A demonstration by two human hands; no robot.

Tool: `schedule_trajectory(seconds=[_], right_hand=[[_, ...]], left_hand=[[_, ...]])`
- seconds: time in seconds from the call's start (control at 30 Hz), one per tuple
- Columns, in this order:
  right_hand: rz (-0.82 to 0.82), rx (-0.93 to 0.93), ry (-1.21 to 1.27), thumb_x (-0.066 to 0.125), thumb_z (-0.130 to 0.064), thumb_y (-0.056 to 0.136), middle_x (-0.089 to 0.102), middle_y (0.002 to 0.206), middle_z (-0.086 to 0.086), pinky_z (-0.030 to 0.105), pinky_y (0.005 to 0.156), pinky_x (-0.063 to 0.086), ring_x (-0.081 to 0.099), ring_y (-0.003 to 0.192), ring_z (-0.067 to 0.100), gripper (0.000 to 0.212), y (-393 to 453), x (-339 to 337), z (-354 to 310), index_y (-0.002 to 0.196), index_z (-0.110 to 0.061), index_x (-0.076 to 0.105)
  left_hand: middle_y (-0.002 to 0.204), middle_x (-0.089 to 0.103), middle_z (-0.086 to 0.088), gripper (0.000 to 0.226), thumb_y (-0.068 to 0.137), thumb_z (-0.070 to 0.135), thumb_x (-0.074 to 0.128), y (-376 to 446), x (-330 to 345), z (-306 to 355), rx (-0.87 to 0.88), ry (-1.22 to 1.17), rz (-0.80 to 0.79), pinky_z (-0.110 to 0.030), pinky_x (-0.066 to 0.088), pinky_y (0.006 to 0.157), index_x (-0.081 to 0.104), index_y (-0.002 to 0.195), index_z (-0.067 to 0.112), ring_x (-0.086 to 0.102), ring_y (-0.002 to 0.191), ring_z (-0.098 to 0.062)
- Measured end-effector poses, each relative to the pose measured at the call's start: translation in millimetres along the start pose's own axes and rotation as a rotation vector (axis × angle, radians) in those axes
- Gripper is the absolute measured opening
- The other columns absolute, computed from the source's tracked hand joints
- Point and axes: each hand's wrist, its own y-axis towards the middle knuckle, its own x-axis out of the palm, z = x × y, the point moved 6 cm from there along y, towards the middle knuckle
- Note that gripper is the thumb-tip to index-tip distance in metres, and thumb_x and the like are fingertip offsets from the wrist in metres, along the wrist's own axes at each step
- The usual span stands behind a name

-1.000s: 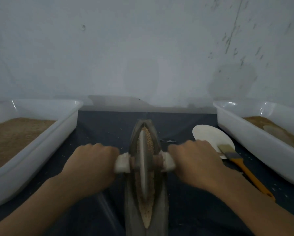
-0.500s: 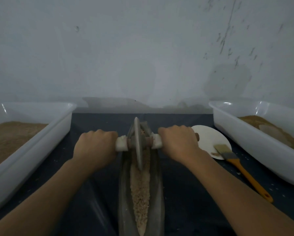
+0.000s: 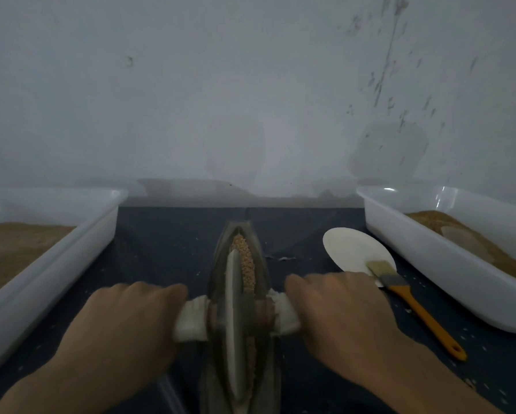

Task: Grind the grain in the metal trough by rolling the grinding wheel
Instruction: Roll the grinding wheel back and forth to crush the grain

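The wheel stands on its edge in the trough, near the middle of it. A rod goes through the wheel and sticks out on both sides. Each end of the rod is wrapped in white cloth.

The left hand is curled round the left end of the rod. The right hand is curled round the right end. Both hands hold tight, with the knuckles on top. The wheel sits right between the two hands, just beside the fingers.

Grain lies in the far part of the trough, past the wheel. A little more shows along the wheel's right side.

Half a second ago the wheel was up at the far tip of the trough, and the grain showed on the near side. Now the wheel has rolled back toward the person, and the hands have come back with it.

A white tub with brown stuff sits on the left. Another tub sits on the right. A white plate lies near the right hand, and a brush with an orange handle rests partly on it.
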Motion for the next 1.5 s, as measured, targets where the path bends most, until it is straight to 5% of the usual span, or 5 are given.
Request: schedule_trajectory(seconds=[0.2,0.6,0.73,1.1,1.5], right_hand=[[-0.064,0.153,0.017,0.062,-0.034,0.079,0.061,0.079,-0.001,0.032,0.055,0.029,0.056,0.067,0.025,0.019,47,33,24,0.083,-0.027,0.044],[-0.095,-0.003,0.047,0.063,-0.032,0.081,0.062,0.082,0.000,0.033,0.058,0.035,0.058,0.069,0.023,0.017,47,18,13,0.091,-0.024,0.050],[-0.219,-0.002,0.134,0.059,-0.034,0.079,0.048,0.072,-0.005,0.035,0.059,0.032,0.052,0.068,0.021,0.029,9,7,4,0.079,-0.032,0.031],[-0.047,0.114,0.002,0.062,-0.031,0.079,0.060,0.077,-0.002,0.032,0.057,0.030,0.058,0.069,0.024,0.024,77,39,30,0.078,-0.028,0.038],[-0.111,-0.015,0.077,0.063,-0.034,0.077,0.054,0.071,-0.004,0.032,0.054,0.031,0.055,0.063,0.021,0.026,18,12,5,0.077,-0.030,0.037]], left_hand=[[0.051,0.040,0.010,0.044,0.062,0.046,0.071,47,27,-7,-0.049,0.106,0.011,-0.025,0.019,0.046,0.029,0.065,0.032,0.043,0.044,-0.013],[0.067,0.040,0.010,0.026,0.079,0.054,0.049,32,33,-14,-0.143,-0.046,-0.145,-0.027,0.033,0.059,0.032,0.071,0.036,0.055,0.072,-0.009],[0.069,0.036,0.012,0.023,0.076,0.060,0.047,5,11,-2,-0.094,0.024,-0.238,-0.027,0.031,0.064,0.030,0.071,0.045,0.058,0.090,-0.007],[0.060,0.039,0.009,0.028,0.076,0.055,0.051,63,44,-22,-0.185,0.017,-0.024,-0.028,0.030,0.052,0.034,0.068,0.034,0.050,0.059,-0.009],[0.071,0.036,0.010,0.028,0.078,0.061,0.045,13,16,-3,-0.083,0.051,-0.190,-0.027,0.029,0.063,0.029,0.076,0.039,0.058,0.090,-0.006]])
